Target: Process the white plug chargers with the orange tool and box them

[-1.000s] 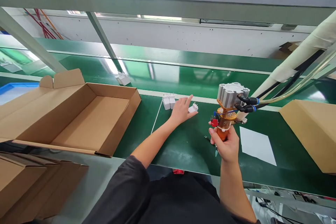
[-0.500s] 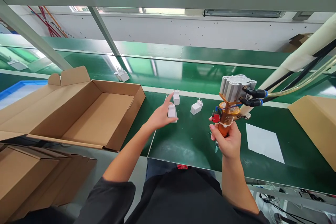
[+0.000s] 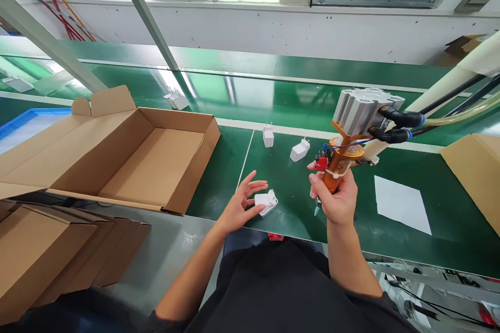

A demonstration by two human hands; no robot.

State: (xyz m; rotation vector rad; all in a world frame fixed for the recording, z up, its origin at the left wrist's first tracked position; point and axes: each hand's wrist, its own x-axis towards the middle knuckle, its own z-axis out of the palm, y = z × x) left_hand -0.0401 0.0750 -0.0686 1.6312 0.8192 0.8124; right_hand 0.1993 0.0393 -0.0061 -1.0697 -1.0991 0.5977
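My left hand [image 3: 242, 203] has its fingers spread beside a white plug adapter [image 3: 266, 202], which lies on the green bench [image 3: 289, 182] near the front edge. The thumb is next to the adapter; whether it touches I cannot tell. In my right hand [image 3: 339, 200] is a pneumatic hand tool [image 3: 336, 177] with an orange grip, a silver cylinder block, a red switch and a pale tip pointing down at the bench. Farther back stand two more white adapters, one upright [image 3: 268, 135] and one tilted [image 3: 300, 150].
An open cardboard box [image 3: 152, 166] lies to the left, with folded cartons [image 3: 54, 250] below it. White paper [image 3: 402, 203] and another carton [image 3: 474, 182] are on the right. Air hoses [image 3: 449, 117] run from the tool. Another adapter [image 3: 176, 100] sits on the far strip.
My left hand has come nearer to me, and the white adapter beside it now lies closer to the front edge. The fingers have opened from around it. My right hand still grips the tool.
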